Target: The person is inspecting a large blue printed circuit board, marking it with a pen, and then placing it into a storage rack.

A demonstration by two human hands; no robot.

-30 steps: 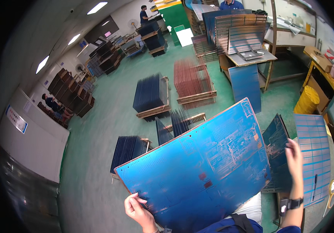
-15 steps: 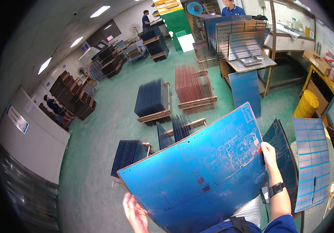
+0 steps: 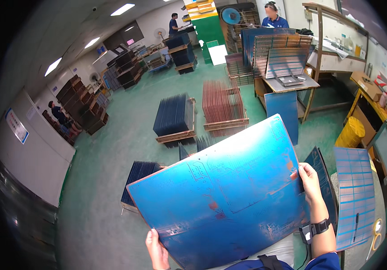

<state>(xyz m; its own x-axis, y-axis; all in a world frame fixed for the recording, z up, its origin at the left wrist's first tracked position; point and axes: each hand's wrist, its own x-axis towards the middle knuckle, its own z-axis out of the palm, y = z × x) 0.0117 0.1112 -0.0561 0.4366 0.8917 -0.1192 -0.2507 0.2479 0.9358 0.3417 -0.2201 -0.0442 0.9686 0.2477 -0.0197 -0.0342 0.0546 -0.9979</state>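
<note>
A large blue circuit board panel (image 3: 229, 193) with copper-coloured tracks is held up, tilted, in front of me, and bright glare lies across its upper part. My right hand (image 3: 309, 182) is closed on its right edge, the thumb over the front. At the lower left edge, my left hand (image 3: 156, 252) grips the panel too, thumb on the face and fingers partly hidden behind. Just right of my right hand, darker panels (image 3: 324, 173) lean upright. A blue gridded panel (image 3: 355, 193) lies farther right with a black pen (image 3: 356, 225) on it.
Racks of upright dark panels (image 3: 173, 114) and reddish panels (image 3: 222, 101) stand on the green floor (image 3: 94, 198). Beyond them is a table (image 3: 290, 83) with leaning panels, a person (image 3: 274, 20) behind it. A yellow bin (image 3: 351, 130) stands at right, near yellow-handled scissors (image 3: 377, 234).
The panel has shifted left and lower in view and changed its tilt, so glare now covers its top. My left hand's loosely spread fingers have closed on the edge.
</note>
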